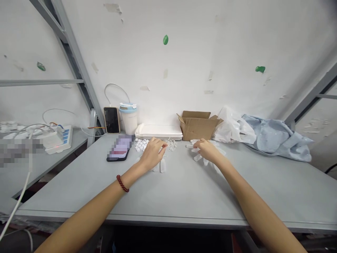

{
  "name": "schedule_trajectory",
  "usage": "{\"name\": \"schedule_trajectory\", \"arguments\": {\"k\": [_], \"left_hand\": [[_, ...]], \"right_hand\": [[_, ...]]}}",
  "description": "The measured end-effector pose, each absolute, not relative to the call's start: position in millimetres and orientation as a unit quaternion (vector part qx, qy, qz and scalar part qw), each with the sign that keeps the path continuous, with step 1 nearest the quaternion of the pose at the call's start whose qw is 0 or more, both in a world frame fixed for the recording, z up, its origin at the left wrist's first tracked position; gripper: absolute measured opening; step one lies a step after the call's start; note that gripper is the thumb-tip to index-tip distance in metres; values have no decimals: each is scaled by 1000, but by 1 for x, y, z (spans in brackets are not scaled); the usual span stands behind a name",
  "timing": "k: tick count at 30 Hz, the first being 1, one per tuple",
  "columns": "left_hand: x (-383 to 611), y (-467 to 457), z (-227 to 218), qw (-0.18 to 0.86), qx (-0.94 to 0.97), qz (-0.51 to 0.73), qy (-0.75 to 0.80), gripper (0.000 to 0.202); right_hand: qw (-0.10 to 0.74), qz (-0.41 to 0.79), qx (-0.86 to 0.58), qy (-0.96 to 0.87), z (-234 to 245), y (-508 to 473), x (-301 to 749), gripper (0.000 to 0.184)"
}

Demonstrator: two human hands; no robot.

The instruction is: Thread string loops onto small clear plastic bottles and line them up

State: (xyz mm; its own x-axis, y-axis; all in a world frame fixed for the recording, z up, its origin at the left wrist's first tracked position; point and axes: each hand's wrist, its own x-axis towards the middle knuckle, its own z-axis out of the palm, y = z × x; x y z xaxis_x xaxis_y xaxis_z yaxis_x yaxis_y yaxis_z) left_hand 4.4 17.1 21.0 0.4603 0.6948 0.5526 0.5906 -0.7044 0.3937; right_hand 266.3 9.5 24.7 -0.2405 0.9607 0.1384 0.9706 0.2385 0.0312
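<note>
The left hand (152, 153) is over the tabletop (184, 196), its thumb and forefinger near each other; I cannot tell if they hold something. Beside it are white pieces (141, 144) and cords (172, 144); clear strips (163, 165) lie just below. The right hand (209, 151), fingers bent, is at a strip pile (197, 157) before the box (198, 128); its grip is hidden.

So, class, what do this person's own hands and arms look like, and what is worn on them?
The left hand and right hand are ungloved. No sleeve shows on the left arm or right arm. The left wrist wears a dark red bracelet of small round beads; no bracelet or watch shows on the right.
</note>
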Motion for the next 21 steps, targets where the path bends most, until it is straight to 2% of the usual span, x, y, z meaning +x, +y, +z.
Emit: {"name": "schedule_trajectory", "arguments": {"k": [5,10,16,21], "left_hand": [[5,14,23,130,834,361,396,17],[9,8,29,228,810,358,405,17],[10,5,37,444,721,365,387,20],[9,4,36,485,687,366,399,19]], "right_hand": [[71,-25,-609,-789,25,5,262,33],[197,57,-557,-805,22,0,252,31],[305,111,-479,-815,18,-15,217,37],[349,121,-447,-815,13,-21,203,36]]}}
